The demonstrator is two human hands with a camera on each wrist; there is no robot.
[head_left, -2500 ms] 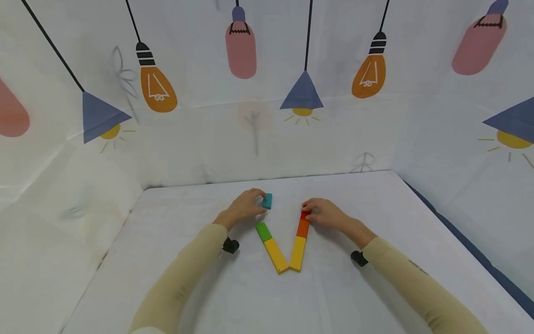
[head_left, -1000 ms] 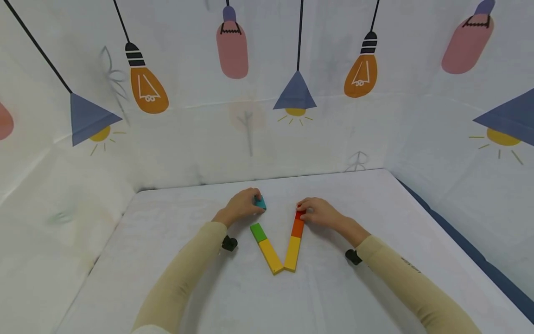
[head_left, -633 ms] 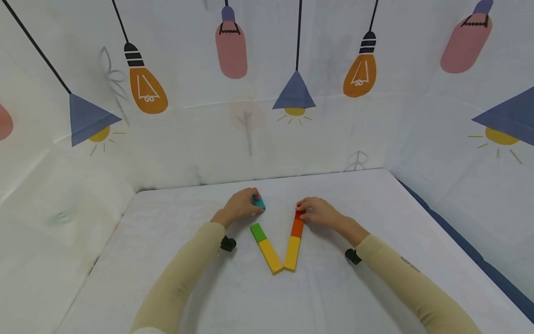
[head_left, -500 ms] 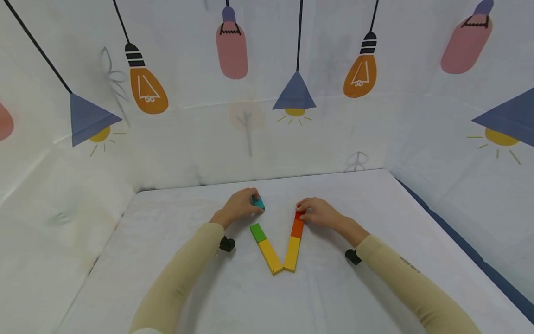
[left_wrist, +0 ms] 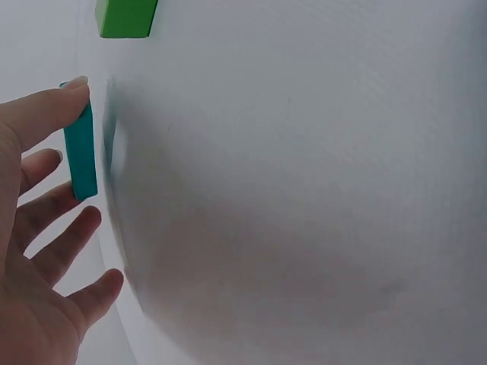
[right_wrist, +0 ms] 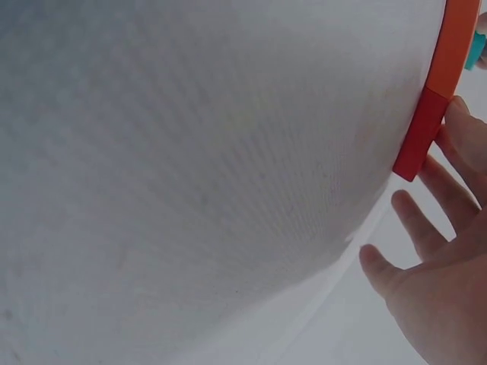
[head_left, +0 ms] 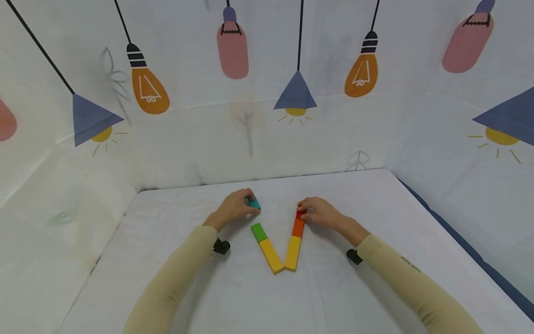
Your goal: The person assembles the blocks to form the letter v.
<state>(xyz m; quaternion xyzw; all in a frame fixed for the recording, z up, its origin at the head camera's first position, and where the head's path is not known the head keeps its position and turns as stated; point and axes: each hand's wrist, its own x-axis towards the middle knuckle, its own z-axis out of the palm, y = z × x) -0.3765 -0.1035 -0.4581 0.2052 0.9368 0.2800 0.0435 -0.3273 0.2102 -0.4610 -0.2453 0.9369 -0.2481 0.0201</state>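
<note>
My left hand [head_left: 234,207] pinches a flat teal block [left_wrist: 81,152] between thumb and fingers; in the left wrist view the block is raised off the white surface, its shadow beside it. Below it in the head view a green block [head_left: 259,232] lies end to end with a yellow block [head_left: 271,256]. My right hand [head_left: 322,215] holds the red block [right_wrist: 421,135] at the far end of the other row. That row goes on with an orange block [head_left: 298,228] and a second yellow block [head_left: 293,253]. Both rows meet at their near ends in a V.
The blocks lie on a table under a white cloth [head_left: 354,297]. Behind it hangs a pale curtain [head_left: 200,139] printed with lamps and bulbs. A small black camera sits on the left wrist [head_left: 221,247] and another on the right wrist [head_left: 354,256].
My left hand has taken up the teal block, tilted it and carried it a little to the left. The right hand stays on the red block; the V of blocks is unchanged.
</note>
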